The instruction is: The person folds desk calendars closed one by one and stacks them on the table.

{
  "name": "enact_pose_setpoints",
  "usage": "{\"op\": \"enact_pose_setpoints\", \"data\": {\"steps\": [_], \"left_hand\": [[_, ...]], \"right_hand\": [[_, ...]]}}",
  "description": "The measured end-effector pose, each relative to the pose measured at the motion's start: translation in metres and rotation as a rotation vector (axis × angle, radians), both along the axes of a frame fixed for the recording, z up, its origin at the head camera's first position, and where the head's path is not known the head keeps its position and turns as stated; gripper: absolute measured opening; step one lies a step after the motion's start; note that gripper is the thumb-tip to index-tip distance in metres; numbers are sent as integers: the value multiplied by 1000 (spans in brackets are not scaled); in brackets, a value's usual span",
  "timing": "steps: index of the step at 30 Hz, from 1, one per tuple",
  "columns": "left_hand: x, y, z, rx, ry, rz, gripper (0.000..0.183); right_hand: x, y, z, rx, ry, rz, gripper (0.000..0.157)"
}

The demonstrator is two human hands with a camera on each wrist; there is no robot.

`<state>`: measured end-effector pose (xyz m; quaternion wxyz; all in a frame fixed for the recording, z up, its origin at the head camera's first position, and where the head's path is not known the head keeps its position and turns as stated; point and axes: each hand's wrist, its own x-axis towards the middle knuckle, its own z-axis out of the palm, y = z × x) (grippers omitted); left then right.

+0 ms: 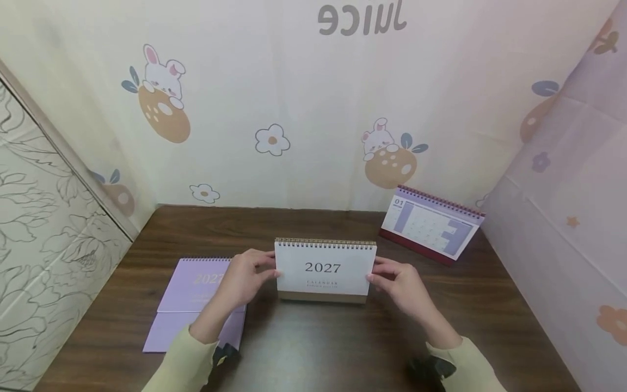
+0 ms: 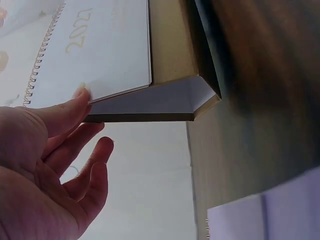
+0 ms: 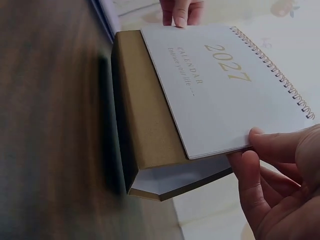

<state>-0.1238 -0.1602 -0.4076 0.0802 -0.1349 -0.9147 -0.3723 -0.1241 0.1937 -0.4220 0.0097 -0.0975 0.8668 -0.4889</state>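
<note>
A white spiral-bound desk calendar (image 1: 325,275) marked 2027, on a brown card stand, is upright in the middle of the head view. My left hand (image 1: 249,279) pinches its left side edge, and my right hand (image 1: 403,287) pinches the right one. In the left wrist view the thumb lies on the front of the calendar (image 2: 110,55), with some fingers behind and others free of it. The right wrist view has the thumb on the cover and fingers underneath the calendar (image 3: 200,100). Its folded stand is hollow at the side and seems slightly raised off the table.
A purple 2027 calendar (image 1: 171,296) lies at the left, partly hidden by my left forearm. Toward the back right stands a purple-and-white calendar (image 1: 428,223) with a dark red base. Patterned cloth (image 1: 294,81) hangs along the back of the dark wooden table (image 1: 323,348).
</note>
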Motion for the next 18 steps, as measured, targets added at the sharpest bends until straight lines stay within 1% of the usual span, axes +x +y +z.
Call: {"op": "enact_pose_setpoints", "data": {"steps": [3,5,11,15,18], "left_hand": [[5,0,-6,-18,-4,-5,16],[6,1,-9,-32,-13,-11,14],[8,0,-21,-47,-55,-21,11],[7,-1,-26,-85,-31,-74,12],[6,0,-30,-136,-38,-109,14]], "right_hand": [[7,1,-6,-15,21,10,13],[10,2,-10,-3,49,16,13],[10,5,-22,68,111,38,13],[8,7,-27,118,107,72,13],[7,9,-31,169,84,127,12]]}}
